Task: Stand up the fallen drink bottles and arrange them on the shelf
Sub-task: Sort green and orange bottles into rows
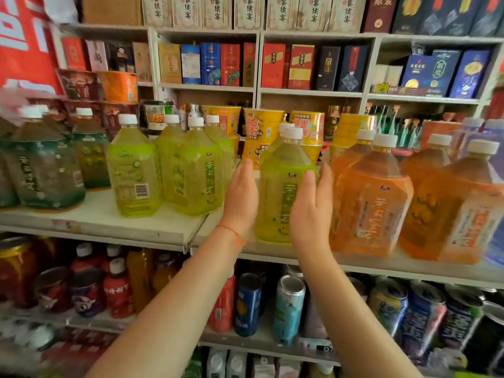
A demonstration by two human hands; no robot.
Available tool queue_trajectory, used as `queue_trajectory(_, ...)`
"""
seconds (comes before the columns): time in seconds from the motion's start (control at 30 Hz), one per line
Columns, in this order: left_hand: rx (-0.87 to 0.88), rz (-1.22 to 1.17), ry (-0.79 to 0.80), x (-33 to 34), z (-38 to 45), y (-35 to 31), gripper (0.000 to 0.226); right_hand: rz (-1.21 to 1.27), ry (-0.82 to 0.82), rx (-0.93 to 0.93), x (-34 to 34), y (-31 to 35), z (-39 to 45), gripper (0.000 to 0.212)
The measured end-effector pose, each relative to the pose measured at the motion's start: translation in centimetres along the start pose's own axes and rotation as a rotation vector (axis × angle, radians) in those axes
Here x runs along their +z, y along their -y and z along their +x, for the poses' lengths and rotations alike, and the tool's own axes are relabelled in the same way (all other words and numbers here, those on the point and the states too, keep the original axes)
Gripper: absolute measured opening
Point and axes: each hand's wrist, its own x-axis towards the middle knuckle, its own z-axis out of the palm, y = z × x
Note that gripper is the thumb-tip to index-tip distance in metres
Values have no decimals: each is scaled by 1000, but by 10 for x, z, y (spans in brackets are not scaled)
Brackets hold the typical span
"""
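Overhead, white shop shelving filled the whole view: boxed liquor on the upper boards, instant-noodle cups (263,126) stacked at the back of the middle board, and cans (289,309) with smaller bottles on the board below. A red banner (24,39) hung at the upper left. The middle shelf (122,225), a pale board with a scuffed front edge, carried the large drink bottles in colour groups: dark green bottles (43,165) toward its left end, yellow-green bottles (169,165) left of centre, orange bottles (373,197) toward the right end, and purple ones, blurred, at the far right.

A green tea bottle (281,186) stood at the front edge of the shelf near its middle, upright, its long axis vertical, white cap pointing up and label facing the camera. It sat just beside the nearest orange bottle, with a clear gap to the yellow-green group on its left.

Both hands flanked it with straight, relaxed fingers pointing up and away. The left hand (241,197), a red string at its wrist, lay along the bottle's left side, and whether it touched could not be told. The right hand (311,205) overlapped the bottle's right front, palm toward it, fingers spread and not curled round anything
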Motion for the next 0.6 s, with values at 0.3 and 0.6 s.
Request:
queue_trajectory(0.3,462,416,-235,-129,33,-20,31,-330,78,-596,94,7,-8,51)
queue_trajectory(0.6,680,1045,-158,-223,87,-5,45,-417,310,-8,182,-6,21,123)
